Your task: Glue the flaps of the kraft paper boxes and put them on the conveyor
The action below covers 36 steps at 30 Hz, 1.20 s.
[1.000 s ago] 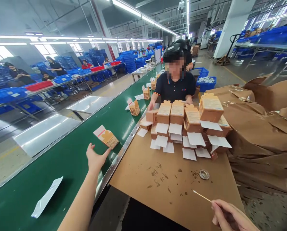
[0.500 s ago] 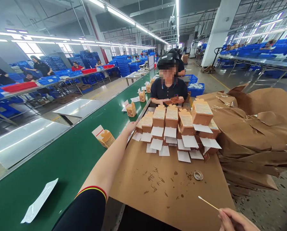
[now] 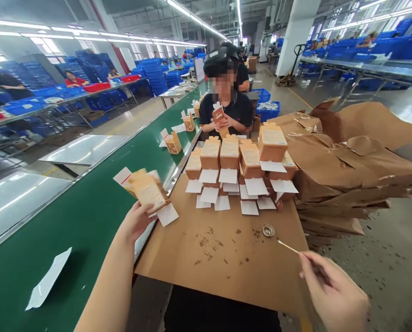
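The right hand [image 3: 333,286] pinches a thin, white-tipped wooden cotton swab [image 3: 289,247] between thumb and fingers; it should be feather-light and easily snapped, best taken by the stick. The left hand [image 3: 137,221] pinches the near end of a tan printed cardboard box [image 3: 150,191], blurred, above the belt's edge. It looks light and stiff-walled but crushable; hold its side walls, not the floppy white flap [image 3: 167,215]. The brown, stained tabletop [image 3: 178,249] bears a small round shiny dish [image 3: 268,230] and, beyond, stacked tan boxes [image 3: 229,154]. Left runs a smooth green belt [image 3: 88,230]; behind the stack a dark-shirted co-worker [image 3: 242,110] sits in a bright factory hall.
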{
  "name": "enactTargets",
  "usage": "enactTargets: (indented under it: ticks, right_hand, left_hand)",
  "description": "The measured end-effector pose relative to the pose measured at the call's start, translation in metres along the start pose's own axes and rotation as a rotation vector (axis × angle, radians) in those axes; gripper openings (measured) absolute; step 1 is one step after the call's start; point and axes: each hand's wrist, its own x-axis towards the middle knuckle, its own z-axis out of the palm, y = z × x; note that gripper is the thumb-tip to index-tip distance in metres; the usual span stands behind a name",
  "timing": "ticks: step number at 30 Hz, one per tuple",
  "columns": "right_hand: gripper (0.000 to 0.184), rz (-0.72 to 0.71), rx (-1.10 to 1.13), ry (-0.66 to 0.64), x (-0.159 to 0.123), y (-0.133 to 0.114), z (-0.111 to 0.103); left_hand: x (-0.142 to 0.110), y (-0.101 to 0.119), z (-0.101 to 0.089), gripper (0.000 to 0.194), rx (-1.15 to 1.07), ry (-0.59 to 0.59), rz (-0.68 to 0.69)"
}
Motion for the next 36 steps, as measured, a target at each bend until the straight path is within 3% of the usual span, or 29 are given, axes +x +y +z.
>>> enactTargets:
  ticks: [2, 4, 8, 13, 17, 22, 25, 27, 31, 36]
  right_hand:
    - [0.038, -0.107, -0.043, -0.031, 0.015, 0.002, 0.012]
    - [0.041, -0.163, -0.057, -0.065, 0.025, 0.007, 0.027]
    - [0.045, -0.223, -0.109, -0.172, 0.035, 0.021, 0.049]
    - [0.041, -0.253, -0.108, -0.186, 0.039, 0.021, 0.046]
    - [0.024, -0.201, 0.062, -0.145, 0.012, -0.014, 0.052]
    - [0.028, -0.209, 0.315, -0.388, -0.042, -0.066, 0.112]
    - [0.033, -0.241, 0.325, -0.426, -0.059, -0.075, 0.147]
    - [0.034, -0.256, 0.322, -0.443, -0.063, -0.073, 0.16]
    - [0.033, -0.265, 0.313, -0.459, -0.059, -0.066, 0.162]
    - [0.029, -0.234, 0.305, -0.431, -0.051, -0.059, 0.14]
  left_hand:
    - [-0.04, -0.02, -0.001, 0.081, -0.089, -0.035, -0.048]
    - [-0.074, -0.035, 0.01, 0.087, -0.104, -0.107, -0.072]
    - [-0.109, -0.042, 0.046, 0.087, -0.085, -0.274, -0.126]
    - [-0.106, -0.04, 0.072, 0.093, -0.105, -0.317, -0.159]
    - [-0.105, -0.043, 0.076, 0.097, -0.122, -0.295, -0.168]
    - [-0.113, -0.041, 0.078, 0.09, -0.135, -0.299, -0.157]
    - [-0.117, -0.043, 0.079, 0.085, -0.163, -0.3, -0.134]
    - [-0.118, -0.046, 0.079, 0.085, -0.179, -0.3, -0.124]
    - [-0.118, -0.052, 0.078, 0.084, -0.187, -0.322, -0.107]
    - [-0.122, -0.059, 0.076, 0.08, -0.087, -0.324, -0.031]
